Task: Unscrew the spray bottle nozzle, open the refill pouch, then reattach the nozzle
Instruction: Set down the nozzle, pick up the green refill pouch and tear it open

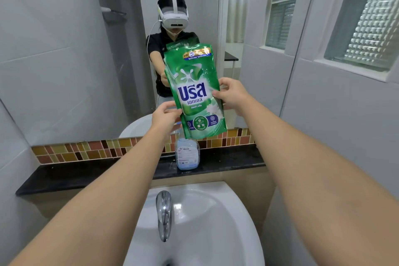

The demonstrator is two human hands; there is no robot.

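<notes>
A green refill pouch [194, 90] with blue lettering is held upright in the air in front of the mirror. My left hand [165, 115] grips its lower left edge. My right hand [231, 93] pinches its right edge near the middle. Below the pouch a clear spray bottle [186, 154] with a white label and a little blue liquid stands on the black ledge [86, 174]. The pouch and my left hand hide the bottle's top, so I cannot tell whether the nozzle is on it.
A white sink [216, 222] with a chrome tap [164, 214] lies below the ledge. A strip of brown mosaic tiles [86, 151] runs under the mirror [75, 49], which reflects a person wearing a headset. A window [367, 24] is at the right.
</notes>
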